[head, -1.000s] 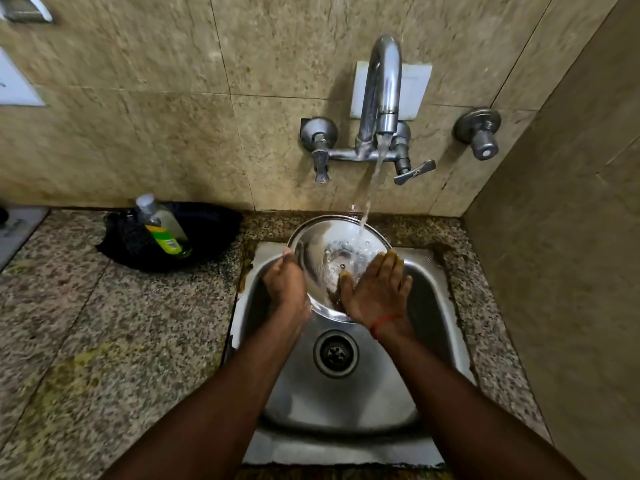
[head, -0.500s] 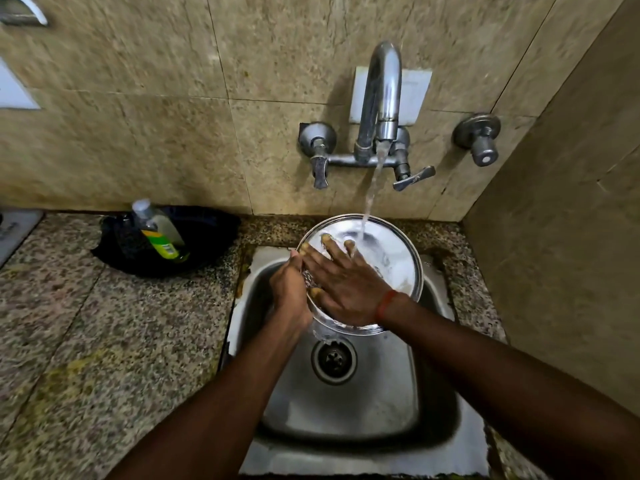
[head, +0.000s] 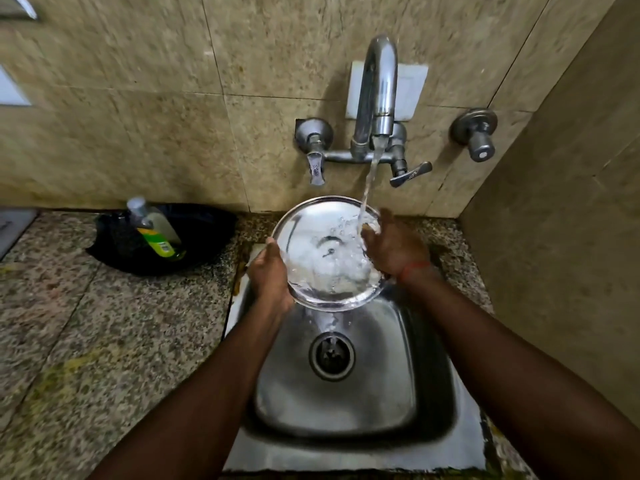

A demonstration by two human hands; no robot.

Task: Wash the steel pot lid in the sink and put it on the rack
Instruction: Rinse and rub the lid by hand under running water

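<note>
Lid [head: 311, 244]: 1, steel, tilted over the sink [head: 429, 393], under the tap's [head: 379, 84] running water. Left hand [head: 270, 275]: fingers curled round its left rim. Right hand [head: 394, 247]: against its right rim; splashing water hides whether those fingers grip. Table [head: 86, 341], left: 1 soap bottle [head: 152, 226] lying in a black dish [head: 204, 226].

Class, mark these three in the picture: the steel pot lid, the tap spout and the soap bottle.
steel pot lid [head: 304, 233]: head view, bare upper-left face.
tap spout [head: 379, 81]: head view, curved neck.
soap bottle [head: 157, 242]: head view, green label.
</note>
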